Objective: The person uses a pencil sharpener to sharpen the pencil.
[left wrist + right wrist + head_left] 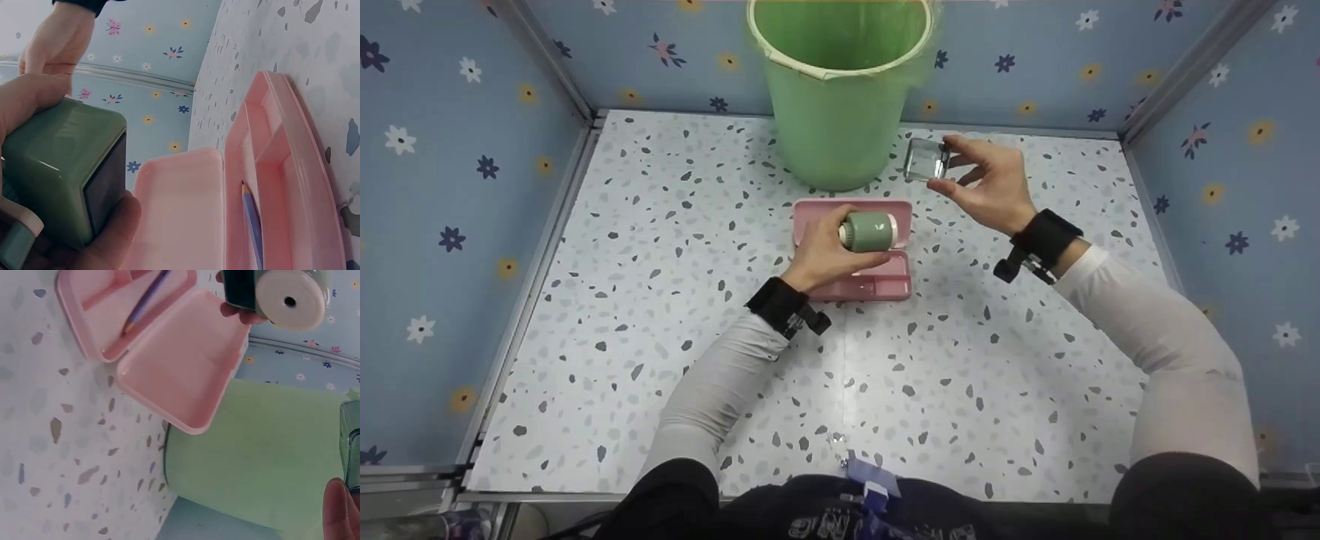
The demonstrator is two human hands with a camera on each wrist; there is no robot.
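My left hand (819,253) grips a green pencil sharpener (871,231) tipped on its side over the pink pencil case (898,287). A dark rectangular face of the sharpener shows in the left wrist view; in the right wrist view its pale round front (289,299) has a small hole. Up by the bucket, my right hand (996,184) pinches a clear shavings box (925,160) between thumb and fingers. The pencil case lies open beneath the left hand, its lid side toward the bucket. A purple pencil (252,228) rests in its long compartment.
A tall green bucket (840,124) stands at the back of the speckled white table (675,247), right behind the pencil case. Flower-patterned blue panels (450,225) wall the table at the back and both sides.
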